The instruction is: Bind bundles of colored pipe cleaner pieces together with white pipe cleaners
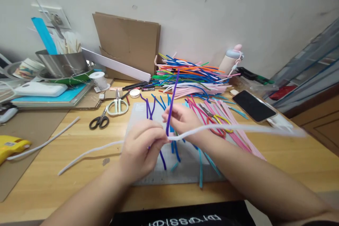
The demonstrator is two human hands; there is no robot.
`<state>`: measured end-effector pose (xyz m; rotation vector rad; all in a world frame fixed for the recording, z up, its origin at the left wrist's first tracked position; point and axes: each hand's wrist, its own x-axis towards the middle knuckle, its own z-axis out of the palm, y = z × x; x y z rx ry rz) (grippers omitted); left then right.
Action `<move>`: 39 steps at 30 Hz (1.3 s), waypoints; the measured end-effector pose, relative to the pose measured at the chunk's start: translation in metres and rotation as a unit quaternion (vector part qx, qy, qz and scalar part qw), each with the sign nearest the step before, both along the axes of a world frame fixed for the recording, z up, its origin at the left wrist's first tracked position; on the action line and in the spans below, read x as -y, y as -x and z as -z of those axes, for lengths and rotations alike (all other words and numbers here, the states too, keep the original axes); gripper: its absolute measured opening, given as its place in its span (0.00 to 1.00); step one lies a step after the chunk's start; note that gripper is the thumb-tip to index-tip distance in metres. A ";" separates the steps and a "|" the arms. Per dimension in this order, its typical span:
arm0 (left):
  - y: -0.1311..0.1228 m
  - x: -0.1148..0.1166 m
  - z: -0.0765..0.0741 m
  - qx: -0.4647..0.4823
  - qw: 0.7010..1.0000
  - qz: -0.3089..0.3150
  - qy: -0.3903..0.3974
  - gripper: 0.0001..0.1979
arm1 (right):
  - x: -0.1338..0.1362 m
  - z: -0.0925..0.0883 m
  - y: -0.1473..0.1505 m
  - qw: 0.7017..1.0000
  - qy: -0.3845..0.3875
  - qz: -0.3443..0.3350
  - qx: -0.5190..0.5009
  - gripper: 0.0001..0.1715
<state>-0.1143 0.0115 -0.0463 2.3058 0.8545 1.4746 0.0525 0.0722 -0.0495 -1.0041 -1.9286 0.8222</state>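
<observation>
Black-handled scissors (99,122) are lying on the worktop (39,190) at left. Further right, over a grey mat (185,174), the left hand (144,144) is closing finger and thumb on a white pipe cleaner (196,129), which is stretching out rightward, and a purple pipe cleaner (173,99) is standing up at that pinch. The right hand (182,120) is curling half-closed beside the purple one; I can't tell whether it's gripping. A phone (254,106) is lying at far right.

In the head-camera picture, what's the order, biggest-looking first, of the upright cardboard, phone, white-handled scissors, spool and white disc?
1. Upright cardboard
2. Phone
3. White-handled scissors and spool: too alike to rank
4. White disc
</observation>
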 end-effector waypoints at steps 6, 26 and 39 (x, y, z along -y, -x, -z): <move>-0.004 0.004 0.006 -0.061 0.998 -0.016 0.000 0.09 | 0.052 0.007 -0.017 1.000 -0.006 -0.007 -0.003 0.04; -0.016 -0.010 0.021 -0.074 0.991 0.006 0.108 0.08 | 0.061 0.043 -0.019 0.950 0.156 0.008 -0.270 0.05; -0.019 -0.009 0.027 -0.096 0.986 -0.005 0.136 0.06 | 0.061 0.048 -0.015 0.868 0.344 0.031 -0.356 0.09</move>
